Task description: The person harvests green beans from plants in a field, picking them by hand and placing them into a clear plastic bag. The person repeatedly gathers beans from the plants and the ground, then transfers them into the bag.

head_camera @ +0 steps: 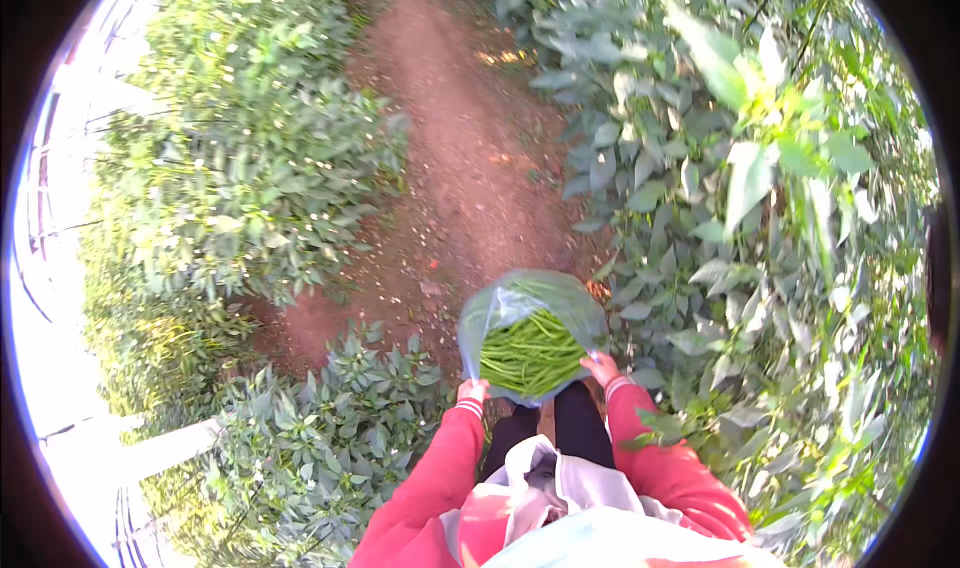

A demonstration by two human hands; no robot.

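A clear plastic bag (pixel 517 298) hangs in front of my legs, its mouth spread wide toward me. Inside lies a heap of long, thin green peppers (pixel 532 350). My left hand (pixel 472 391) grips the bag's rim on the left side. On the right side, my right hand (pixel 601 368) pinches the rim between thumb and fingers. Both arms reach forward in red sleeves with striped cuffs. The lower part of the bag is hidden from this angle.
A bare dirt path (pixel 457 117) runs ahead between leafy plants. Dense pepper plants (pixel 247 140) stand on the left, and taller foliage (pixel 660 193) crowds close on the right, with leaves overlapping my right sleeve. A pale beam (pixel 176 446) juts in at lower left.
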